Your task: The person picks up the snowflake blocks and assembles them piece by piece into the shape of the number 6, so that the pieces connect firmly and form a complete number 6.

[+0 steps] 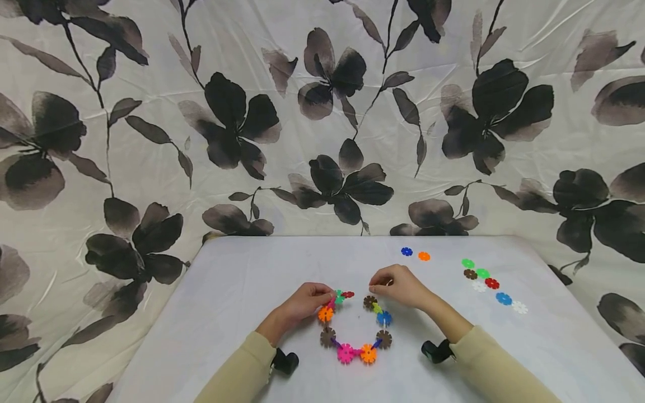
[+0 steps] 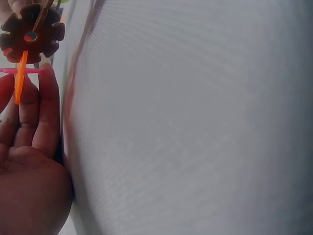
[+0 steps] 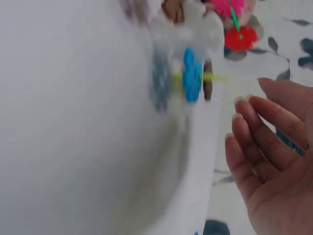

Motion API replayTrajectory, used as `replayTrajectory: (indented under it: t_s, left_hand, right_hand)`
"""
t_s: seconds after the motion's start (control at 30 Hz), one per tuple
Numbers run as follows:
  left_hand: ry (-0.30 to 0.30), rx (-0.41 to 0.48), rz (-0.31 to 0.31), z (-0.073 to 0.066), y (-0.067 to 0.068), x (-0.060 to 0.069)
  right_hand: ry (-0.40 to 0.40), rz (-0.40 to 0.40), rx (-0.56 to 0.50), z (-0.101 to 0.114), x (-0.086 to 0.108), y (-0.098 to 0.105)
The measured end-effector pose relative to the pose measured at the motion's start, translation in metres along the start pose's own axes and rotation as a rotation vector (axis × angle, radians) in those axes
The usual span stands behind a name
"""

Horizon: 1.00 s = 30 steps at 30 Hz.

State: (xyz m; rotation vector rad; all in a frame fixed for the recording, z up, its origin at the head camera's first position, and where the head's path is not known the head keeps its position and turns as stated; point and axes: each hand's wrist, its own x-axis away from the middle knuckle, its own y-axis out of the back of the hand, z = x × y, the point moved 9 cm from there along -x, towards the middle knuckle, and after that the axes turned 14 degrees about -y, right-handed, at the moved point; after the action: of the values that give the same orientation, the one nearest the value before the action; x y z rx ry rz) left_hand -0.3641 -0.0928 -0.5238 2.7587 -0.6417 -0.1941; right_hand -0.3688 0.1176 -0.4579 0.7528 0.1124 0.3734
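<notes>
- Right hand [image 3: 276, 156], fingers loosely bent, near a blue disc [image 3: 191, 81], brown disc [image 3: 208, 85] and yellow-green piece [image 3: 218, 77], joined together.
- Blurred pale piece [image 3: 200, 34] above these.
- Green piece [image 3: 235, 19] between pink disc [image 3: 227, 6] and red disc [image 3: 240, 39].
- White worktop [image 3: 73, 137], floral cloth [image 3: 293, 54].

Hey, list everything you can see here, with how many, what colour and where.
Table: 1, white, lower centre
Cloth: 1, white with dark flowers, behind table
Chain: 1, multicoloured, gapped ring mid-table
Far discs: 2, blue and orange, near table's far edge
Right discs: 7, two green, two white, one brown, one red, one blue, table's right side
Devices: 2, black, at the wrists
Sleeves: 2, beige, on both arms
Left hand: 1, bare, pinching chain
Right hand: 1, bare, beside chain's gap
</notes>
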Motion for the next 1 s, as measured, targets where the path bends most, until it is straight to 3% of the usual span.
replayTrajectory:
  t_s: [0.13, 0.47, 0.7, 1.0]
  left_hand:
    - [-0.005, 0.001, 0.005, -0.001, 0.000, -0.001]
    - [0.009, -0.006, 0.003, -0.001, -0.002, 0.001]
    - [0.003, -0.003, 0.019, 0.000, -0.004, 0.000]
    - [0.002, -0.008, 0.011, -0.001, -0.002, 0.001]
  right_hand:
    - [-0.042, -0.073, 0.035, -0.020, 0.001, 0.025]
    - [-0.174, -0.355, 0.180, -0.082, -0.010, 0.092]
    - [-0.371, -0.328, 0.170, -0.124, -0.020, 0.103]
    - [-0.426, -0.331, 0.177, -0.136, -0.029, 0.102]
